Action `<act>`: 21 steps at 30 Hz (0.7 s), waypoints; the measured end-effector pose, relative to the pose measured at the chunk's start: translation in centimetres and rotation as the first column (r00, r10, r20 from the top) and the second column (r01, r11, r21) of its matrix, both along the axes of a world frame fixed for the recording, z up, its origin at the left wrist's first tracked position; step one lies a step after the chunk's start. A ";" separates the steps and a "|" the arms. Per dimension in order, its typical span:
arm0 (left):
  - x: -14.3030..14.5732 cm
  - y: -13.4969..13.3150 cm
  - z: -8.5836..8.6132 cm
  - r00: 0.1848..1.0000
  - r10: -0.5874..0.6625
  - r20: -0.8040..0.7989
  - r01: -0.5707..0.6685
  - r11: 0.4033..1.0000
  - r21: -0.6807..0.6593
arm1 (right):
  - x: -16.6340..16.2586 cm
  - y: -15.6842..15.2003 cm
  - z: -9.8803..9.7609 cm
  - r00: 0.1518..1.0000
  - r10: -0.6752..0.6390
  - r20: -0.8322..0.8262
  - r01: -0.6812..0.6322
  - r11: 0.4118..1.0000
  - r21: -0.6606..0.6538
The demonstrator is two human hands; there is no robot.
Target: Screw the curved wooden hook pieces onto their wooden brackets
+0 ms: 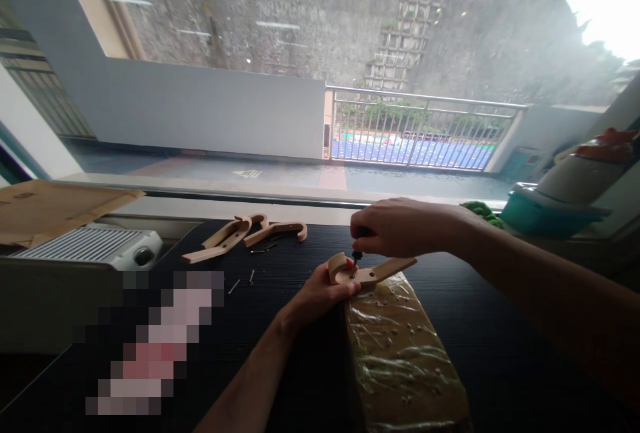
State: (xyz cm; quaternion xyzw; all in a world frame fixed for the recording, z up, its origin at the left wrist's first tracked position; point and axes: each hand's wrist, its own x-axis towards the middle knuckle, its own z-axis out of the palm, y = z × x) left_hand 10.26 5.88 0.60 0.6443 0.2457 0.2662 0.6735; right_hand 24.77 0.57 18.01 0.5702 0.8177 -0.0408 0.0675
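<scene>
My left hand point(320, 293) is closed around the curved end of a wooden hook point(373, 273), pressing it onto the top of a plastic-wrapped wooden block point(405, 353). My right hand point(395, 226) is wrapped round the dark handle of a small screwdriver point(356, 256), held upright with its tip in the hook. Three more wooden hooks point(245, 233) lie further back on the black table point(500, 326), with a few loose screws point(245, 279) beside them.
A white slatted appliance point(95, 246) and a cardboard sheet point(50, 206) sit at the left. A white and teal object point(565, 199) stands at the right by the window sill. A pixelated patch covers part of the table at lower left.
</scene>
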 end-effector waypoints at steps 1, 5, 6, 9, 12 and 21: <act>0.0 0.0 -0.1 1.000 -0.005 0.003 0.005 1.000 0.000 | 0.0 0.0 0.3 1.000 0.016 -0.003 -0.016 1.000 0.004; 0.0 0.0 -0.1 1.000 -0.006 0.000 0.006 1.000 -0.005 | 0.0 -0.2 0.6 0.997 0.063 -0.035 -0.062 0.998 0.006; 0.0 0.0 0.0 1.000 0.000 -0.003 0.000 1.000 -0.010 | 0.0 -0.2 0.5 0.997 0.067 -0.045 -0.067 0.998 -0.002; 0.0 -0.1 0.2 1.000 0.012 -0.005 -0.013 1.000 -0.028 | 0.0 -0.2 -0.1 0.996 0.052 -0.067 -0.051 0.999 0.003; 0.0 -0.1 0.2 1.000 0.003 0.005 -0.003 1.000 -0.025 | 0.2 0.0 -0.7 0.997 0.008 -0.074 -0.005 1.000 0.031; 0.0 0.0 0.1 1.000 0.008 -0.023 -0.008 1.000 0.013 | 0.2 0.0 0.0 0.997 0.028 -0.069 -0.026 0.999 0.029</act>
